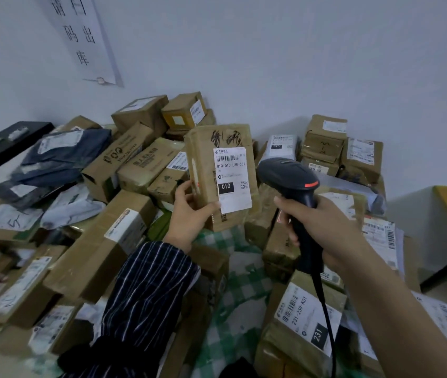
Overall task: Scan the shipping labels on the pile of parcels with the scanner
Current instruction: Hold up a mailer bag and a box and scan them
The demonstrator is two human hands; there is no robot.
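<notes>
Gripping scanner (289, 177) aimed left, right hand (323, 227) faces upright parcel (206, 154) pinched by left hand (189, 211).

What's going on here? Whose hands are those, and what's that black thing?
No machine here, just a person. The one picture comes from a camera worn on their head, so you see their own two hands. The left hand holds up a brown parcel with its white shipping label facing us. The right hand grips a black scanner, a tool that reads barcodes, close beside the label. Its cable hangs down. Underneath, a pile of parcels lies on a green checked cloth by a white wall.
</notes>
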